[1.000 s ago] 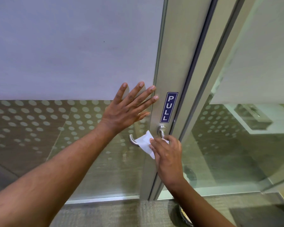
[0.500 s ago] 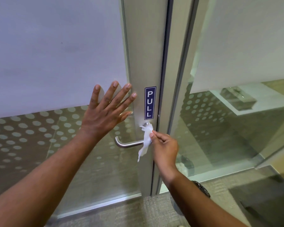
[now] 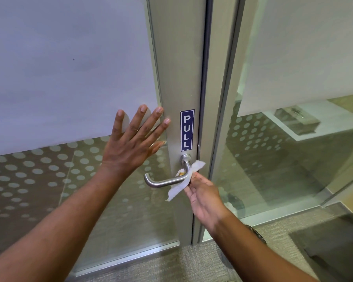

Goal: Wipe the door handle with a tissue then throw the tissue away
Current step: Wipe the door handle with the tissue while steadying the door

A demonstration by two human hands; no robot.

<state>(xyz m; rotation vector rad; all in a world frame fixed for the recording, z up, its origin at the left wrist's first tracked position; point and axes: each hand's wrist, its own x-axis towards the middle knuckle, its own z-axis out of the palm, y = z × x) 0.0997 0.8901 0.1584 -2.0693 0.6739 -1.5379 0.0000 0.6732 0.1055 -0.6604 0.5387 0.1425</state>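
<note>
the left hand [image 3: 135,145] lies flat on the glass door [image 3: 69,68], fingers spread. the right hand [image 3: 202,197] pinches a white tissue [image 3: 181,185] wrapped around the metal door handle [image 3: 165,182] near its pivot, seemingly between thumb and fingertips.

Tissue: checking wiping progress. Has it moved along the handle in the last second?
Yes. The tissue has gone from the handle's middle bar rightward to its bend, below the PULL sign.
</note>
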